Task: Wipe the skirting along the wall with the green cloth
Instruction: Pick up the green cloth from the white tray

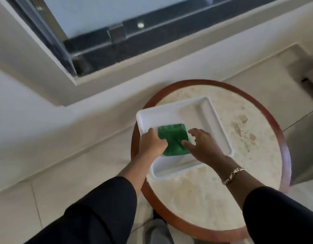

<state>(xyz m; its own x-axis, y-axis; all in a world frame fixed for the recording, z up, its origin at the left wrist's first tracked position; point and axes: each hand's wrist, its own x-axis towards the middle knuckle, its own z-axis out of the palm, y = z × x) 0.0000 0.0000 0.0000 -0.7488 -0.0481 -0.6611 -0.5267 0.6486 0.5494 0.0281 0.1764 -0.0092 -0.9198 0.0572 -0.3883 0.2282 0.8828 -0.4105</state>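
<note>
The left hand [152, 143] sits curled on the left edge of the green cloth [173, 140], fingers over it but w/ no clear pinch yet, so whether it really grips can't be told. The cloth lies folded flat in the white tray [217, 124] on the round table [240, 199], and looks soft, light, non-slippery, prob. best taken by bunching the near edge. The right hand [203, 147] hovers at its right side, fingers spread wide, holding nothing.
</note>
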